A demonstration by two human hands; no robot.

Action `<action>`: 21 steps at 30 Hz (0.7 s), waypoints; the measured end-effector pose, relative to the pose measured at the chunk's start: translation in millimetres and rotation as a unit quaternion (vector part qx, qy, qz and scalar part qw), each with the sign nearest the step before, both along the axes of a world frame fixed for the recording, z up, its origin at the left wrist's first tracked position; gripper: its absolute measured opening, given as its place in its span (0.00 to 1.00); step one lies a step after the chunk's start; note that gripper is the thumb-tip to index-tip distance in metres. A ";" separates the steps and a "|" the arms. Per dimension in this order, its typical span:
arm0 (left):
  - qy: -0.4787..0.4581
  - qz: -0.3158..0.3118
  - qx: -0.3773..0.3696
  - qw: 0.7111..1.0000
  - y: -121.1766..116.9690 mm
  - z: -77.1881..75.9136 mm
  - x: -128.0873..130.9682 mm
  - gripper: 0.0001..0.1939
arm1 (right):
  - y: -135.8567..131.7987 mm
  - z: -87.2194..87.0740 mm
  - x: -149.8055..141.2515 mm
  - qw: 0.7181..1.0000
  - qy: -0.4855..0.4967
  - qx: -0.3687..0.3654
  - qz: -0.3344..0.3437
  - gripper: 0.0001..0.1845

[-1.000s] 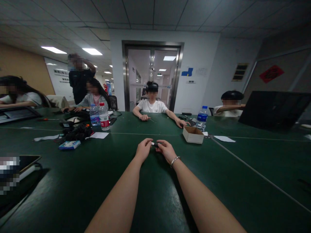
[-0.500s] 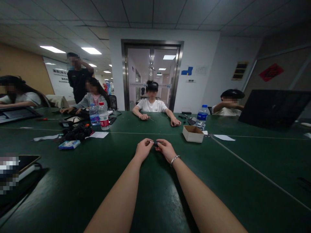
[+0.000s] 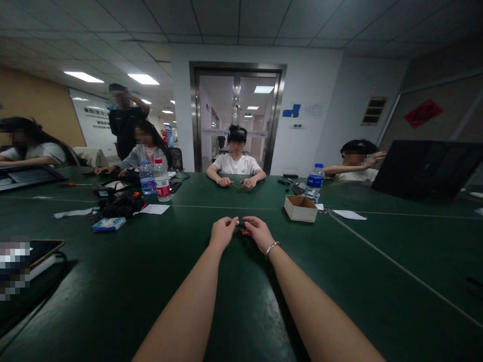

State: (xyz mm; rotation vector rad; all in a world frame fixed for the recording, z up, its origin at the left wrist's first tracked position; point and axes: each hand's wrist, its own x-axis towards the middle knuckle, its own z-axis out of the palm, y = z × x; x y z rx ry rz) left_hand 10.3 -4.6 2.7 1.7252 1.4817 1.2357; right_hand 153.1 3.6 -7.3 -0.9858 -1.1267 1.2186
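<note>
Both my arms reach forward over a dark green table (image 3: pixel 151 281). My left hand (image 3: pixel 222 233) and my right hand (image 3: pixel 258 234) meet at the middle, fingertips pinched together on a small dark object with a metal end (image 3: pixel 240 222), too small to name. A thin bracelet sits on my right wrist. The hands rest just above or on the tabletop.
An open cardboard box (image 3: pixel 300 208) stands to the right beyond my hands, a water bottle (image 3: pixel 314 182) behind it. Two bottles (image 3: pixel 157 179), dark gear (image 3: pixel 121 205) and papers lie at left. A laptop (image 3: pixel 422 168) stands far right. Several people sit around the table.
My hands have stayed together on the small object, shifting only slightly. The person opposite has drawn a hand back in; the person at the right has raised an arm.
</note>
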 end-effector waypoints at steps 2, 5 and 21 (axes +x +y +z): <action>-0.026 -0.010 0.019 0.999 -0.1 -0.4 0.4 0.17 | -0.1 0.7 0.1 1.000 0.002 -0.006 -0.007 0.08; -0.081 -0.057 0.062 0.993 0.7 -1.3 0.3 0.18 | 0.4 0.9 0.8 1.000 0.014 -0.012 -0.008 0.08; -0.099 -0.073 0.019 0.992 14.3 -15.1 0.0 0.12 | -0.8 0.8 0.8 1.000 0.016 -0.008 -0.004 0.08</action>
